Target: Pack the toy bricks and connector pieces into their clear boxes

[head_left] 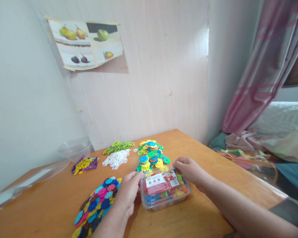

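Gripping the box (165, 191) at its left edge, the left hand (127, 191) has its thumb bent against the rim and its other fingers down the side, partly hidden; the right hand (188, 168) curls at the far right corner, its fingers touching the rim, though I cannot tell whether they pinch it or only press; the box lies between both sets of fingers, low over the tabletop (206, 205), and whether its base touches is hard to see; contact on opposite sides probably keeps it from twisting; the label (161, 181) faces up between the fingers, coloured pieces showing through the clear plastic around it.

Just beyond the fingers lie bright discs (151, 153); left of the left fingers, partly behind the forearm, spread mixed discs (96, 205); farther off on that side are white pieces (116, 159), with green pieces (121, 145) behind them and purple-and-yellow pieces (84, 164) to their left, near a clear tub (75, 148); the heaps seem grouped by kind, and their placing beyond and left of the fingers leaves the right forearm unobstructed.
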